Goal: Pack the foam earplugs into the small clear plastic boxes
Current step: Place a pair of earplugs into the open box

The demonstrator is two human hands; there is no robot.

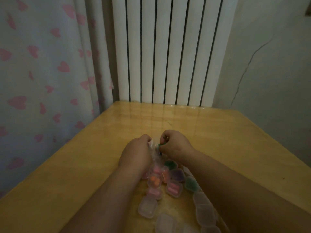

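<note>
On the wooden table [80,165], just in front of you, your left hand [134,152] is curled shut around a crinkly clear plastic bag [155,153]. Your right hand [175,145] sits beside it, thumb & fingers pinched on a green earplug [161,144] at the bag's top. Nearer you, small clear boxes [148,207] lie clustered btwn your forearms: some hold pink, orange, green or purple plugs, e.g. an orange-filled one [154,181]; the closest look empty. Dim light, can't tell if lids are closed.
</note>
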